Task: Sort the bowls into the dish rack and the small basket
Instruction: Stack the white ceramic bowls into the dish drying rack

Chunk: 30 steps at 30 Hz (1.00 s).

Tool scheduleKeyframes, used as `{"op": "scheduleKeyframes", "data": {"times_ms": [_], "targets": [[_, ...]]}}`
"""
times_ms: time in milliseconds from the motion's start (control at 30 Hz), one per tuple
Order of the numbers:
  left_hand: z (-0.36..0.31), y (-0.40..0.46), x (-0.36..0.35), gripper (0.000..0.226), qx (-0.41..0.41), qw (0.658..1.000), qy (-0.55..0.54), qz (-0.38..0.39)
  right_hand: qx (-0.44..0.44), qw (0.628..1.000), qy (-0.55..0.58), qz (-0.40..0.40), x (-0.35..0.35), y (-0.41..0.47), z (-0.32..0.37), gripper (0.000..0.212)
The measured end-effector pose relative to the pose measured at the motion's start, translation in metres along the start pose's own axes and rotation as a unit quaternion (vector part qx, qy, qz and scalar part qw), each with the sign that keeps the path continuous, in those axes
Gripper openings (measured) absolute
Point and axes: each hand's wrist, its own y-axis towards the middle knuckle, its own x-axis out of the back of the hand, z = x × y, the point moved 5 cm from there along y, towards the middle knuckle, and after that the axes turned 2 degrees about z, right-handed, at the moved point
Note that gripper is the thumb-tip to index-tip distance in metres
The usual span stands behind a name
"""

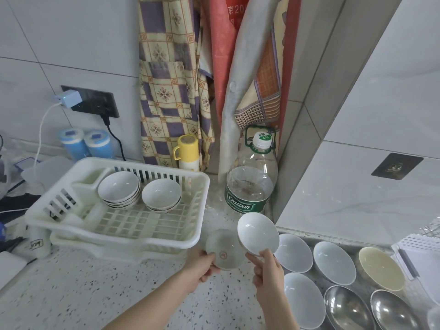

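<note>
1. While both hands are busy, the grips differ: the left hand (202,267) curls round the near rim of a small greyish ceramic bowl with a red mark inside (225,250), thumb over the lip; the right hand (267,270) pinches the lower rim of a plain white ceramic bowl (258,234), which tilts its mouth toward the camera.
2. Each bowl sits above and beyond its hand, held at one edge only, so its weight hangs past the fingers. The two overlap in view; whether they touch I cannot tell.
3. Glazed ceramic like this looks stiff, smooth and breakable; a rim pinch seems adequate for something this light, though a hand under the base would likely be safer.
4. Just right of the hands, more white bowls (294,252), a cream bowl (381,271) and shiny steel bowls (346,308) wait on the speckled counter (95,294).
5. Farther left, the white plastic dish rack (133,232) already carries two stacks of white bowls (119,189).
6. Beyond stands a large clear water bottle (251,182).
</note>
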Motion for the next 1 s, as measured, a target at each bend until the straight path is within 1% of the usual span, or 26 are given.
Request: {"op": "scheduleKeyframes", "data": {"times_ms": [133, 267, 400, 533, 633, 700, 833, 1000], "targets": [[-0.008, -0.024, -0.001, 0.016, -0.016, 0.992, 0.108, 0.055, 0.032, 0.999, 0.003, 0.028, -0.008, -0.02, 0.011, 0.01], [-0.026, -0.05, 0.002, 0.013, -0.064, 0.974, 0.185, 0.11, 0.08, 0.996, 0.008, 0.042, -0.019, -0.044, 0.027, 0.011], [-0.045, -0.081, 0.016, 0.01, -0.103, 0.964, 0.193, 0.152, 0.14, 0.989, 0.01, 0.043, -0.028, -0.073, 0.051, 0.011], [-0.062, -0.104, 0.051, 0.013, -0.125, 0.96, 0.188, 0.163, 0.191, 0.981, 0.004, 0.033, -0.044, -0.102, 0.067, 0.012], [-0.073, -0.11, 0.093, 0.013, -0.146, 0.961, 0.181, 0.147, 0.208, 0.978, 0.014, 0.029, -0.065, -0.116, 0.068, 0.016], [-0.077, -0.109, 0.125, 0.012, -0.153, 0.966, 0.166, 0.124, 0.21, 0.977, 0.021, 0.029, -0.082, -0.121, 0.062, 0.02], [-0.074, -0.099, 0.189, 0.01, -0.146, 0.982, 0.108, 0.056, 0.19, 0.981, -0.006, 0.037, -0.119, -0.122, 0.041, 0.012], [-0.061, -0.087, 0.249, 0.02, -0.137, 0.99, 0.029, -0.02, 0.177, 0.983, -0.022, 0.042, -0.157, -0.119, 0.011, 0.02]]}}
